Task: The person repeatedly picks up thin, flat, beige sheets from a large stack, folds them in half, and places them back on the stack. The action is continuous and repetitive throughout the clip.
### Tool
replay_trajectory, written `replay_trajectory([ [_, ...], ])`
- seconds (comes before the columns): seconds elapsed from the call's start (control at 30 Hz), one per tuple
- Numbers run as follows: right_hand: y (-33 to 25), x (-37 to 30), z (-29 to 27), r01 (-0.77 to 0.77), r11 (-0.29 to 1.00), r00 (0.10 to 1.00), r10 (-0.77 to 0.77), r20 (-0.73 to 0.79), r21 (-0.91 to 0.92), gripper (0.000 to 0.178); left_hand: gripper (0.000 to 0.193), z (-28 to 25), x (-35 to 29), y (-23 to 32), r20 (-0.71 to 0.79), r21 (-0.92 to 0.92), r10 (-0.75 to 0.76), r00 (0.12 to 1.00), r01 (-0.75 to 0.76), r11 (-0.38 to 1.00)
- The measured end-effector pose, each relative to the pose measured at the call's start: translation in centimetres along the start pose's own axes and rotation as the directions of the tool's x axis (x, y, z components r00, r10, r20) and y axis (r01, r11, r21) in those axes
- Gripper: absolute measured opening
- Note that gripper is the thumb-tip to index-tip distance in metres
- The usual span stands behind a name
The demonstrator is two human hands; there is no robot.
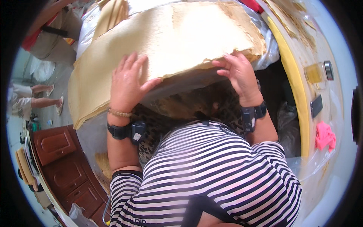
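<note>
A stack of large, thin, pale yellow sheets [162,41] with ragged edges spreads across the surface before me; I cannot tell their material. My left hand [128,79] lies flat on the top sheet near its front edge, fingers spread and thumb pointing right. At the stack's front right edge, my right hand [240,77] has its fingers loosely curled and apart, with the fingertips next to the sheet's rim. No thing shows between those fingers. A beaded bracelet and a black strap are on my left wrist, and another black strap is on my right.
On the right ledge are a lidded glass jar [317,72] of yellowish contents, a dark phone [316,106] and a pink cloth [325,136]. Reddish-brown cabinets [62,162] stand at lower left. Folded sheets [109,17] lie at the back. Other people's legs [47,103] show at left.
</note>
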State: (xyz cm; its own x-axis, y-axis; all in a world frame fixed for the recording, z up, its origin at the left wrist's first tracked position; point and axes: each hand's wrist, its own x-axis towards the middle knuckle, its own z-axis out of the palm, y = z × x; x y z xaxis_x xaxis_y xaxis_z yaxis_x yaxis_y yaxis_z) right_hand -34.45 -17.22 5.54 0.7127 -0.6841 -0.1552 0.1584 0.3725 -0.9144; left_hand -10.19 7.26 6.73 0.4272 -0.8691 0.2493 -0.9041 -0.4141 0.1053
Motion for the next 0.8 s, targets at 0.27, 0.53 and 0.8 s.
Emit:
replay_trajectory([
  [0.27, 0.2, 0.3, -0.6, 0.055, 0.988, 0.998, -0.056, -0.003, -0.141, 0.042, 0.055, -1.6, 1.6, 2.5, 0.1, -0.138, 0.022, 0.995, -0.008, 0.99],
  [0.53, 1.0, 1.2, 0.5, 0.075, 0.99, 0.996, -0.081, -0.048, -0.117, 0.048, 0.051, -1.1, 6.1, 8.7, -0.165, -0.332, 0.27, 0.949, -0.311, 0.891],
  [0.8, 1.2, 1.8, -0.1, 0.1, 0.99, 0.991, -0.108, -0.075, -0.1, 0.038, 0.042, 2.9, 10.9, 12.5, -0.013, -0.19, 0.126, 0.992, -0.126, 0.974],
])
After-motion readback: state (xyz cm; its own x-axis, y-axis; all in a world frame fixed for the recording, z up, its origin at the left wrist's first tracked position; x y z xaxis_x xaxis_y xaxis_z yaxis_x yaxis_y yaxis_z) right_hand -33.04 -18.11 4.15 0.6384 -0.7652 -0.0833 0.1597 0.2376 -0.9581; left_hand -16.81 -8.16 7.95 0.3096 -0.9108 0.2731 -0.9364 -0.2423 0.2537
